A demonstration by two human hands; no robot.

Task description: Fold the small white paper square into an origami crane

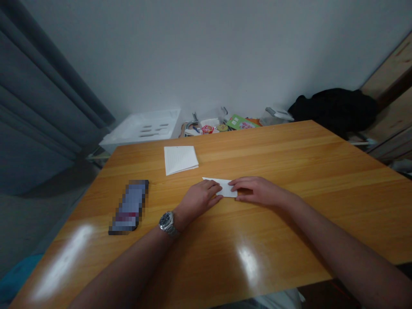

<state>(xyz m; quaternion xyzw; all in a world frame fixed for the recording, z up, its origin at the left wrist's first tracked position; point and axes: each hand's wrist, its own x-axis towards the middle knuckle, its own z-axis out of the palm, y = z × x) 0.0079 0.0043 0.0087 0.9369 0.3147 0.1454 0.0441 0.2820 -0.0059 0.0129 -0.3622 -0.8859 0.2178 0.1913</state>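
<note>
A small white piece of folded paper (226, 192) lies on the wooden table (277, 159) in front of me. My left hand (201, 198), with a metal watch (166, 220) on its wrist, presses fingers and thumb onto the paper's left part and covers some of it. At the right end, the fingers of my right hand (255, 190) rest on the paper, and its thumb sits by the near right corner. The paper's pointed far left corner shows beyond my left fingers.
Folded lined sheets (181, 160) lie farther back on the left. A phone (130, 207) with a blurred screen is left of my left hand. Behind the table's far edge are a white tray (151, 124), a green booklet (240, 122) and black cloth (333, 107).
</note>
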